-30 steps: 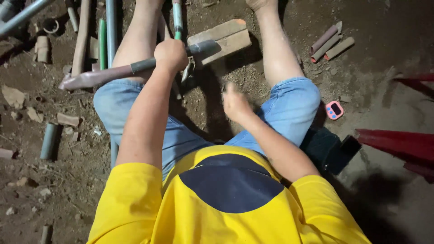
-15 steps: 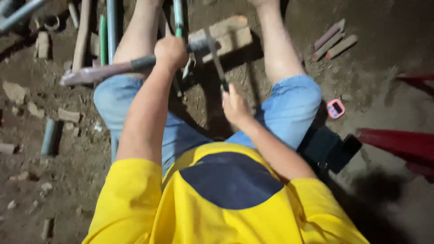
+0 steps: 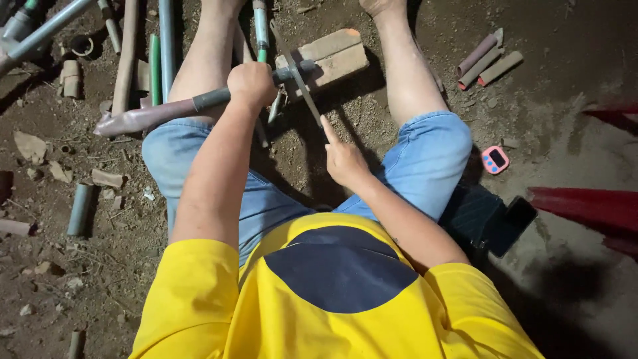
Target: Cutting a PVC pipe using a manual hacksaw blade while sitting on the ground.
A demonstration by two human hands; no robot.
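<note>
Head view: left hand grips a grey pipe resting across a brick; right hand, fingers closed, holds a hacksaw blade on the pipe

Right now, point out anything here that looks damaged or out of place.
The pipe in the left hand has a flattened, discoloured end. Cut pipe offcuts and broken brick chips lie scattered over the dirt.
</note>
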